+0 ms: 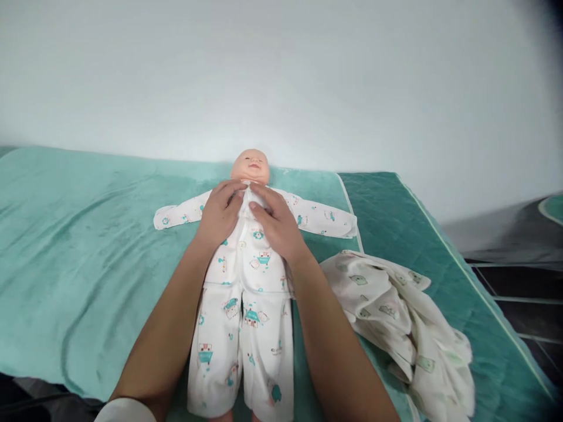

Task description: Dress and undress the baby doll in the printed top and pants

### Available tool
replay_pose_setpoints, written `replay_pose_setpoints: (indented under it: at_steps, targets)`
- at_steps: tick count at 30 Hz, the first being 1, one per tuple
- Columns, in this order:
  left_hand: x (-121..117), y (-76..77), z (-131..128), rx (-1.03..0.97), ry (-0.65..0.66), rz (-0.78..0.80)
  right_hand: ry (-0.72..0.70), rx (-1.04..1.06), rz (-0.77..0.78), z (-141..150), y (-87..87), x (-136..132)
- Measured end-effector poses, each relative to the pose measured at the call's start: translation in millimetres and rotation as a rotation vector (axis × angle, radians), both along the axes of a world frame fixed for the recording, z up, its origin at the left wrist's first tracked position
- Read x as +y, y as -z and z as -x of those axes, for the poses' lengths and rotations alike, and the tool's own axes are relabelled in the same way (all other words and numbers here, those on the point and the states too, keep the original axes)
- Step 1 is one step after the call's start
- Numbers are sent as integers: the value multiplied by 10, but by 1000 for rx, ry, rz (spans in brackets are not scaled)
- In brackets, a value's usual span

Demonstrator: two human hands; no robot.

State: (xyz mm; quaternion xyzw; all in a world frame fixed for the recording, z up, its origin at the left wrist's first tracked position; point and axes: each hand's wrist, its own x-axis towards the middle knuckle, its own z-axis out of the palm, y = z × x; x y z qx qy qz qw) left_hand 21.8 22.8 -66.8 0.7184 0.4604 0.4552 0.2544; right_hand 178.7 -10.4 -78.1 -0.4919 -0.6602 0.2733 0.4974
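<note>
A baby doll point(250, 166) lies on its back, its head toward the wall and its arms spread to the sides. It wears a white printed long-sleeved baby shirt point(259, 258) with a front opening, and matching trousers point(268, 346). At the top of the opening, just under the doll's chin, my left hand point(221, 211) grips one edge of the shirt with bent fingers. My right hand point(276, 220) holds the other edge, its fingertips close to those of the left. A button point(242, 245) shows lower on the front. The fingers partly hide the collar.
Crumpled white printed clothing point(396, 310) lies to the right of the doll. Under everything is a light green cover point(88, 264), with a darker green quilted one point(475, 328) at the right. A white wall point(281, 76) rises behind the head.
</note>
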Motion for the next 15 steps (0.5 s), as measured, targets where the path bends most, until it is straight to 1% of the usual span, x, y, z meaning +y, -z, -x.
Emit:
replay_pose_setpoints:
  at_steps: [4, 7, 12, 14, 15]
  targets:
    - [7, 7, 10, 21, 16, -26, -1, 50, -12, -14, 24, 17]
    - [7, 0, 8, 21, 29, -26, 15, 48, -7, -10, 28, 13]
    - [-2, -19, 4, 6, 17, -4, 27, 37, 4, 25, 66, 51]
    - [1, -16, 9, 3, 15, 0, 39, 55, 9, 20, -7, 29]
    - [4, -13, 12, 2, 14, 3, 51, 76, -1, 2, -89, -13]
